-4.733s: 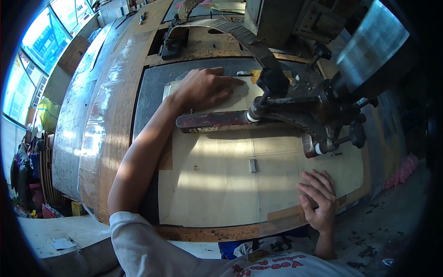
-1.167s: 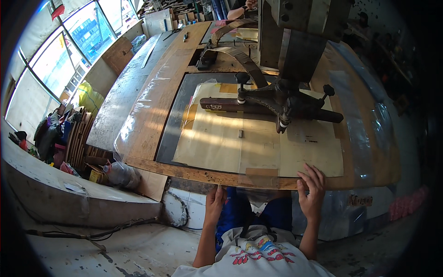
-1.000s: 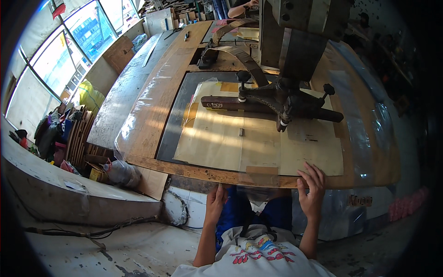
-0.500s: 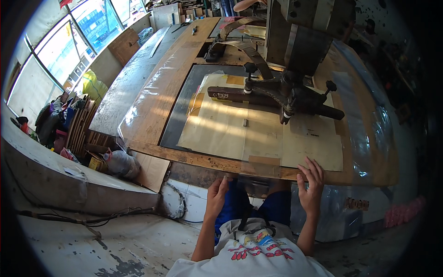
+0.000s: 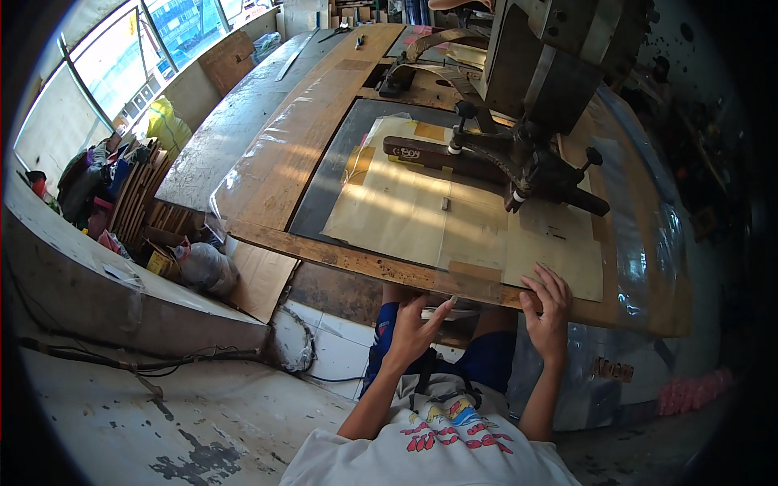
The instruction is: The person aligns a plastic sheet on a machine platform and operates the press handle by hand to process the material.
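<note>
My left hand [image 5: 412,335] is just below the table's front edge, its thumb apart from the other fingers. Those fingers bend in toward the rim and are partly hidden; a small pale spot shows at the thumb tip, too small to make out. My right hand [image 5: 549,314] lies on the wooden front rim [image 5: 365,261], fingers spread onto the edge of a cream sheet [image 5: 478,215]. That sheet has brown tape patches and lies on a dark plate [image 5: 324,194]. Above it stands a metal press head [image 5: 551,150] with a dark bar [image 5: 429,154] and knobs. A small grey block [image 5: 445,204] rests on the sheet.
Clear plastic film [image 5: 640,267] covers the table's right side. At left are a large plastic bottle [image 5: 207,267], a cardboard sheet [image 5: 261,279] and stacked wooden boards [image 5: 138,190]. Cables [image 5: 186,354] run along the low wall. Another person's arm [image 5: 454,4] shows at the far edge.
My left hand has moved right and forward to the table's edge, and its thumb has spread from the fingers. My right hand stays on the rim. The view has shifted slightly.
</note>
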A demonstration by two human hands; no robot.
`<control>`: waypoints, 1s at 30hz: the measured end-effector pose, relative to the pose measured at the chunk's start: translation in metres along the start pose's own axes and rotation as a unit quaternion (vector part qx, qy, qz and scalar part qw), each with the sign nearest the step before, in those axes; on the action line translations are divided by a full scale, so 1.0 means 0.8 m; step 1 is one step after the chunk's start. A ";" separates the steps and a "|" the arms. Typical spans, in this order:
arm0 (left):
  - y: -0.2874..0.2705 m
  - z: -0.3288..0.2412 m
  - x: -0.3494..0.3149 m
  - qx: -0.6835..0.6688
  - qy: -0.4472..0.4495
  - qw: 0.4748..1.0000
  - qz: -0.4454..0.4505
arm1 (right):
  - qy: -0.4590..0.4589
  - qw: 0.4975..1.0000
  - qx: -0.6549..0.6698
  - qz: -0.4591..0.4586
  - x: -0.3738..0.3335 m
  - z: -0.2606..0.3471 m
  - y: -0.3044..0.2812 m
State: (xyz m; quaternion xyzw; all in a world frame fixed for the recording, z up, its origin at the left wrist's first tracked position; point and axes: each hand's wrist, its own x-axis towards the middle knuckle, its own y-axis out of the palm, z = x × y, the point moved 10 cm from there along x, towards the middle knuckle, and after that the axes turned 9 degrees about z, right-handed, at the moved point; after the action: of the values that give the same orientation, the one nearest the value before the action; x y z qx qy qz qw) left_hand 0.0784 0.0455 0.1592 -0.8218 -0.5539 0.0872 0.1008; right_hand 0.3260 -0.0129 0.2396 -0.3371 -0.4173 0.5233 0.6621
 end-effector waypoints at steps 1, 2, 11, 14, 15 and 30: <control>0.004 0.007 0.000 -0.022 -0.028 0.999 0.019 | -0.016 1.000 0.000 0.011 0.006 0.005 0.002; 0.009 0.013 -0.001 -0.042 -0.056 0.997 0.037 | -0.034 0.999 0.001 0.021 0.013 0.012 0.005; 0.021 0.024 0.007 -0.105 0.028 0.994 -0.012 | -0.102 0.991 -0.023 0.090 0.087 0.049 0.059; 0.030 0.034 0.006 -0.164 0.019 0.986 0.007 | -0.127 0.983 -0.076 0.110 0.099 0.068 0.077; 0.033 0.037 0.006 -0.200 0.004 0.980 0.017 | -0.128 0.983 -0.076 0.110 0.100 0.067 0.079; 0.070 0.047 -0.032 -0.188 0.033 0.953 0.237 | -0.007 0.995 0.004 0.101 0.044 0.036 0.029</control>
State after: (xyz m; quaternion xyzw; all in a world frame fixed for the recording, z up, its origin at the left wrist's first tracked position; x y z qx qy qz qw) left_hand 0.1091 0.0038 0.1087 -0.9359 -0.3461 -0.0242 -0.0605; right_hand 0.2941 0.0271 0.2387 -0.3714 -0.3836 0.5910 0.6047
